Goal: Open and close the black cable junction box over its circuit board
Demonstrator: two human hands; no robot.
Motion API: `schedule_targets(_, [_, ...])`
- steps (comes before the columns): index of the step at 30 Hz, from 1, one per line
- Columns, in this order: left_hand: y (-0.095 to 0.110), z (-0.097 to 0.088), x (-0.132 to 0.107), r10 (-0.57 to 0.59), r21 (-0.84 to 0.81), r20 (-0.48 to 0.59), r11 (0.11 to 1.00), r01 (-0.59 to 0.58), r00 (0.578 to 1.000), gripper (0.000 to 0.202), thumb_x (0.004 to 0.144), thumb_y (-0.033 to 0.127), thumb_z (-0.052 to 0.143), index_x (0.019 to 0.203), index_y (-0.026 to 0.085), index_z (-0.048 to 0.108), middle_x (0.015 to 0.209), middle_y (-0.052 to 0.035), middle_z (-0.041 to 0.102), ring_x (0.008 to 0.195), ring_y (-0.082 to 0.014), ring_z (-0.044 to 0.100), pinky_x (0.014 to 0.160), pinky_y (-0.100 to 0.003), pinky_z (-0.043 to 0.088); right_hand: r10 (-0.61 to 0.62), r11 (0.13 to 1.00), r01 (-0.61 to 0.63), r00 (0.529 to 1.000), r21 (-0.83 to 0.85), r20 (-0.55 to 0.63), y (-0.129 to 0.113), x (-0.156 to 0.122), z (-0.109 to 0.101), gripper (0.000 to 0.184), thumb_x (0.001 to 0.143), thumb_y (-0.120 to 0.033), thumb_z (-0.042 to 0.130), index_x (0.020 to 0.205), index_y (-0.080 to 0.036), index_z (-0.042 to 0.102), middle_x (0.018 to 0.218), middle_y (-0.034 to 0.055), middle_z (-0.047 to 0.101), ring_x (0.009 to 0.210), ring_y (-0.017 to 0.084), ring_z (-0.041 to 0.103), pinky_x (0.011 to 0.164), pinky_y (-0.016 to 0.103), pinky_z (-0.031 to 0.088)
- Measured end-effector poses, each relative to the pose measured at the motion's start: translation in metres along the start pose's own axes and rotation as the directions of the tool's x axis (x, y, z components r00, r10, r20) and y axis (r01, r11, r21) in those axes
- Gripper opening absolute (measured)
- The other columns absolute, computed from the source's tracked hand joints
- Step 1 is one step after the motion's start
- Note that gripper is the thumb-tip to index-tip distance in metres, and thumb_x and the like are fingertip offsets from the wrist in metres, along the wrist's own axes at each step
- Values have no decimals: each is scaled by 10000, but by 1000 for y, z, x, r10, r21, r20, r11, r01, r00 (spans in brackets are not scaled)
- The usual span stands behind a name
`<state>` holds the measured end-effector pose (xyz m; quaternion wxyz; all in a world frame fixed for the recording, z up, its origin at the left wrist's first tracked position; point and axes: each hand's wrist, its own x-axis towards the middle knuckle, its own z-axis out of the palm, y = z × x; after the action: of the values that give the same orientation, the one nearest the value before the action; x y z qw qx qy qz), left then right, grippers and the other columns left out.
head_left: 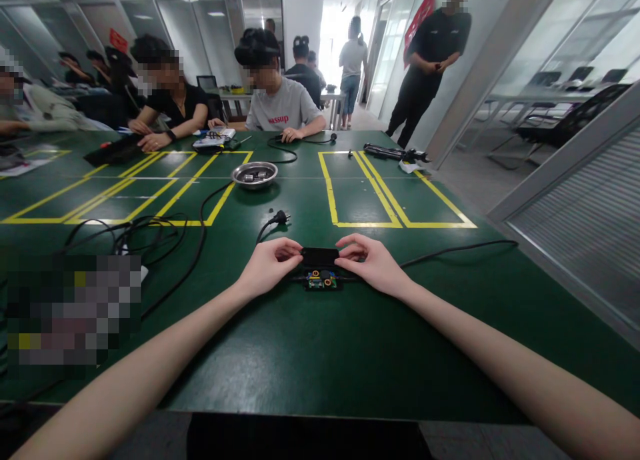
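Between my two hands is a black plastic adapter cover (321,257), tilted up with its dark face toward me. My left hand (270,265) pinches its left end, and my right hand (371,261) grips the right end. Just below it on the green table lies the open power adapter (323,281), its circuit board showing with copper-coloured ring coils. A black cable leaves each side of the adapter and passes behind my hands. Beyond my left hand a black power plug (280,217) rests on the table, prongs pointing right.
A metal bowl (255,175) holding small metal parts stands farther back. Coiled black cables (145,230) and a blurred-out item (75,310) lie at left. Yellow tape (367,225) marks the green table (320,353). Across it, a person in grey (283,107) touches a cable; a folded black tripod-like object (393,152) lies at far right.
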<state>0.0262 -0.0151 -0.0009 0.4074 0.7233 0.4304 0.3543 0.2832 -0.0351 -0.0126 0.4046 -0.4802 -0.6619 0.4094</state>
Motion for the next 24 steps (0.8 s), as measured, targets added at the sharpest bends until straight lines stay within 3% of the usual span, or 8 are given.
schedule_targets(3, [1,0,-1,-22,-64,29,998,24,999,303,817,297,706,1074,138,712,924,-63,765,827,-189,736,784,-329,609,6,1000,-6,1000,25,16,1,-1,-1,398,770,-345,771,1127,-179,715,868,44,756,741,168,706,721,332,597])
schedule_targets(6, [2,0,-2,-59,-88,80,994,66,995,384,822,302,692,1170,138,696,966,-67,753,806,-195,747,683,-301,607,17,998,-19,999,54,29,1,-1,-1,354,765,-333,779,1081,-178,750,932,64,751,753,166,717,721,327,619])
schedule_targets(14, [6,-1,-3,-114,-101,129,987,127,985,323,808,257,685,1107,136,707,855,-56,776,801,-209,759,698,-317,626,31,996,-35,998,78,61,-2,-2,-2,310,776,-322,769,1054,-188,737,1008,75,750,751,167,739,699,312,636])
schedule_targets(24, [5,-2,-3,-90,-117,167,987,111,982,253,799,233,673,1029,131,693,751,-27,751,708,-171,720,698,-294,587,-9,997,3,997,73,83,-9,-4,-4,332,847,-481,711,990,-181,723,920,61,768,767,187,743,766,357,635])
